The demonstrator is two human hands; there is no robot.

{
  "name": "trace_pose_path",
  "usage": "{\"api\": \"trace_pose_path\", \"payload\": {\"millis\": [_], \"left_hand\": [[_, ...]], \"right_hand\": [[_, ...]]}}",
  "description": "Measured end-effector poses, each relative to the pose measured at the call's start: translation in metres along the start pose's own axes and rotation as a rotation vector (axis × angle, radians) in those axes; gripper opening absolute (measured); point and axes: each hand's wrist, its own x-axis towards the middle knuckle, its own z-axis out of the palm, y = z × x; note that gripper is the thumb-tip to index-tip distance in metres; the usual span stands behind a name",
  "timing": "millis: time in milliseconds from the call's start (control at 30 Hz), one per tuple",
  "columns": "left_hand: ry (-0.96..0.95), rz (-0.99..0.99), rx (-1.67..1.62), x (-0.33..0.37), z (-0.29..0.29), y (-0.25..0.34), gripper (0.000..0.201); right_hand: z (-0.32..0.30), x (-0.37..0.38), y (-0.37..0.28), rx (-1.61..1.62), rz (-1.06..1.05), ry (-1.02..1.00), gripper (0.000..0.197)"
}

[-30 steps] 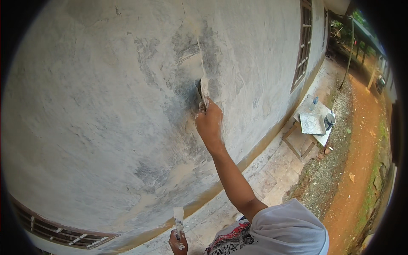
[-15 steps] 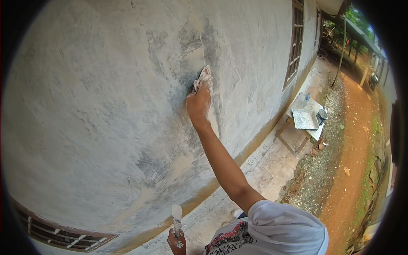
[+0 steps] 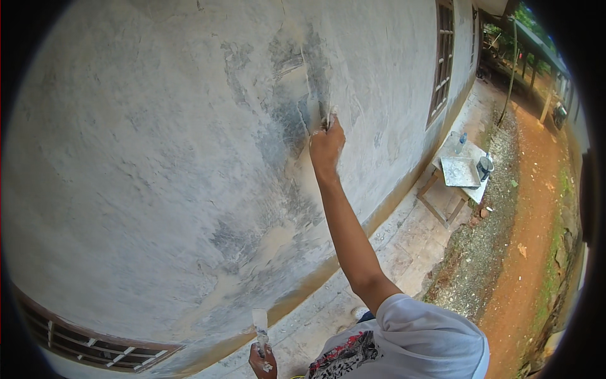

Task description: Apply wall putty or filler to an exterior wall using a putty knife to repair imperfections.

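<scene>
My right hand (image 3: 327,151) is raised at arm's length against the grey plastered wall (image 3: 151,158). Its fingers are closed around something mostly hidden, with a small whitish bit showing at the fingertips. Around it the wall has dark grey patches and a pale vertical strip of filler. Low in view, my left hand (image 3: 262,362) is wrapped around the handle of a putty knife (image 3: 260,321), its pale, smeared blade pointing up, apart from the wall. White smears mark the left fingers.
To the right, a small wooden table (image 3: 445,205) carries a whitish tray (image 3: 459,172), a dark pot (image 3: 485,167) and a bottle (image 3: 463,139). Barred windows (image 3: 441,63) sit in the wall. A pale walkway (image 3: 404,249) borders gravel and a reddish dirt path (image 3: 514,252).
My right hand has shifted right and slightly down along the wall; the crumpled whitish mass seen at its fingers is now mostly out of sight. The left hand keeps its hold on the putty knife.
</scene>
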Motion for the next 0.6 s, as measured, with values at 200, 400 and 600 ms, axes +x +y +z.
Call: {"api": "trace_pose_path", "payload": {"millis": [200, 400, 600], "left_hand": [[0.05, 0.308, 0.016, 0.008, 0.018, -0.006, 0.015], [-0.129, 0.037, 0.09, 0.018, 0.016, -0.032, 0.016], [-0.056, 0.0, -0.02, 0.004, 0.019, -0.025, 0.016]], "right_hand": [[0.037, -0.117, -0.044, -0.209, -0.134, -0.327, 0.047], [-0.033, -0.17, -0.038, 0.073, -0.026, -0.93, 0.037], [-0.088, -0.162, 0.06, 0.087, 0.265, -0.775, 0.023]]}}
